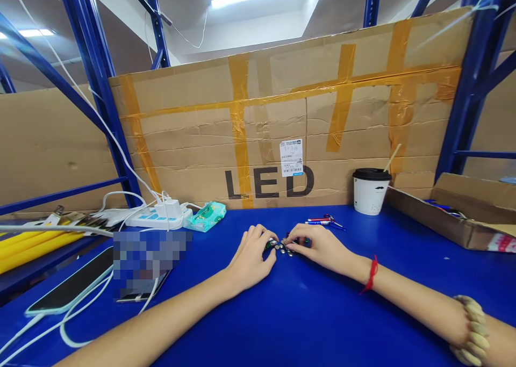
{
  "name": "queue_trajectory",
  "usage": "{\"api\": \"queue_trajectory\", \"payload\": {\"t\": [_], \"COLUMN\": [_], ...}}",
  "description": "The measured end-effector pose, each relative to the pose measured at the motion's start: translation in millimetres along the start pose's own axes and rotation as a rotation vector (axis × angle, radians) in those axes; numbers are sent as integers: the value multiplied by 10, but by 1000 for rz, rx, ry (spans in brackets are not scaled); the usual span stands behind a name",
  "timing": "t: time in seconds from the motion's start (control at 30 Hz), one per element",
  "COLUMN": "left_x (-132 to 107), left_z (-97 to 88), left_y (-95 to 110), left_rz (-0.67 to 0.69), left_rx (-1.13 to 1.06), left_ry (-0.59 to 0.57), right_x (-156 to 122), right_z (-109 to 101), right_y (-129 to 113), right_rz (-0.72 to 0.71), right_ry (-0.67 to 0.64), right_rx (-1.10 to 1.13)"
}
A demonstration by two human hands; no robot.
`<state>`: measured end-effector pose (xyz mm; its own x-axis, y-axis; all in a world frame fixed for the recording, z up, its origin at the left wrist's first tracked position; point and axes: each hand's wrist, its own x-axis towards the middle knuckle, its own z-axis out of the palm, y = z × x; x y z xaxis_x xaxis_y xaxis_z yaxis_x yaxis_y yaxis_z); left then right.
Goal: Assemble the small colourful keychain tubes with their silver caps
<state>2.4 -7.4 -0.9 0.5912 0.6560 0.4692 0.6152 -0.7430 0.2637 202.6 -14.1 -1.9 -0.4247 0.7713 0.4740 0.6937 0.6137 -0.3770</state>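
A small pile of shiny, silvery round pieces (283, 248) lies on the blue tabletop between my two hands. My left hand (253, 255) rests at the pile's left side, fingers curved and the thumb apart from them. Small dark-green and silvery bits show in that gap. From the right, my right hand (316, 244) reaches to the pile, thumb and forefinger tips close together at its edge. Whatever is between those tips is too small to make out. More small dark, coloured bits are partly hidden under the right hand's fingers.
Pens and a key-like item (325, 222) lie behind my right hand. A lidded paper cup (371, 192) stands near an open cardboard box (463, 211). At left are a wipes pack (207, 216), a power strip (155, 219), a phone (72, 281) and white cables. Cardboard walls the back.
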Motion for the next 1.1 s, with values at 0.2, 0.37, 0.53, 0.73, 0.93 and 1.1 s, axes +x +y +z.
{"api": "queue_trajectory", "payload": {"t": [0.2, 0.37, 0.53, 0.73, 0.93, 1.1], "left_x": [1, -1, -1, 2, 2, 1], "left_z": [0, -13, -18, -17, -20, -24], "left_y": [-3, 13, 24, 25, 26, 27], "left_rz": [8, 2, 0, -2, -5, 0], "left_rx": [12, 12, 4, 19, 22, 10], "left_ry": [-1, -5, -9, -17, -22, -13], "right_x": [-17, -9, -8, -23, -23, -29], "right_z": [-22, -34, -42, -41, -36, -32], "right_y": [-52, -103, -116, -102, -94, -73], "right_rz": [-21, 40, 53, 54, 53, 12], "right_ry": [8, -45, -47, -56, -41, -41], "right_rx": [-14, 8, 26, 45, -1, -72]}}
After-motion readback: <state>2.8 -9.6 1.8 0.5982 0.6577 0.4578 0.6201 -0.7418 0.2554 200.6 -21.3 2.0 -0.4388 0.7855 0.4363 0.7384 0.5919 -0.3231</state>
